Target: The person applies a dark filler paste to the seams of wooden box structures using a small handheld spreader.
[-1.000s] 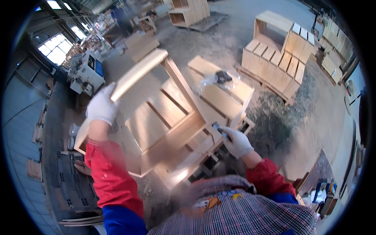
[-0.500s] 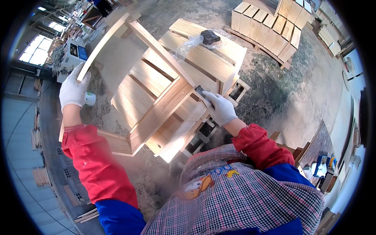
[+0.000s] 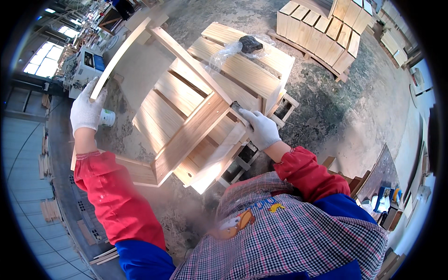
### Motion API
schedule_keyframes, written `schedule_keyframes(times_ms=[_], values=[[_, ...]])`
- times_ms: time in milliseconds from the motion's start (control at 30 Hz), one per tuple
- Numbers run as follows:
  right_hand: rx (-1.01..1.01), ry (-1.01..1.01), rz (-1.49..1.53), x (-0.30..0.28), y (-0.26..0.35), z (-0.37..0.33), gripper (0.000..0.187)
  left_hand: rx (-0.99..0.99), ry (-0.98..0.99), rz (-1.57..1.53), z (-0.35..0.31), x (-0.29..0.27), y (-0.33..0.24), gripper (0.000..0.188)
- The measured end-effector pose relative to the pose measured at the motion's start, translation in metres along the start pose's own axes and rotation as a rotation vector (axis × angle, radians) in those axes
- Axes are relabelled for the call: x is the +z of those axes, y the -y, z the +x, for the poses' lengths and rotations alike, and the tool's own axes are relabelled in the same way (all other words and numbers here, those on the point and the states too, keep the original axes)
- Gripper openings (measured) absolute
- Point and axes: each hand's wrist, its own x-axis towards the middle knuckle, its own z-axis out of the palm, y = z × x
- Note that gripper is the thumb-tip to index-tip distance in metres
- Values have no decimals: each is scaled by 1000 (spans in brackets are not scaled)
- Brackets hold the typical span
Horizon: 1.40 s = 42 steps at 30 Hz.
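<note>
The slatted wooden frame [image 3: 186, 126] stands tilted, leaning across a stack of wooden crates [image 3: 247, 70] that props it from behind. The left hand [image 3: 86, 112], in a white glove, has its fingers [image 3: 93, 91] curled shut around the end of the frame's long outer rail, at the frame's far left edge. The right hand [image 3: 262, 128], also gloved, has its fingers closed on a small dark sanding block [image 3: 236, 108] and presses it against the frame's right edge, just beside the thick crosspiece.

From here the likeliest trouble is the frame sliding or twisting. It seems to rest only on its lower edge and the crates, so a hard push from the block could turn it against the single left-hand hold. That hold sits far out on a thin rail, which gives leverage but little control; if the glove slips, the frame could drop toward the floor in front of it. Fine dust hangs below the frame and may hide the sanded edge, so a spot could be overworked or missed. The black object in clear plastic [image 3: 249, 44] lying on the crates, behind the frame, could be shaken off.
</note>
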Motion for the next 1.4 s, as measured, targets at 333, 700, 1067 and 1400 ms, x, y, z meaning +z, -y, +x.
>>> schedule_keyframes(times_ms=[333,700,1067,1400], values=[[-10,-44,-72,-8,13,4,36,26,-28,34,-4,-1,-4,45],[8,-85,-222,-10,12,8,38,64,-7,104,0,1,-17,49],[450,221,1181,-15,37,-48,46,515,271,-570,-18,-26,74,44],[502,463,2028,9,85,-105,54,384,496,-755,-42,-30,132,55]])
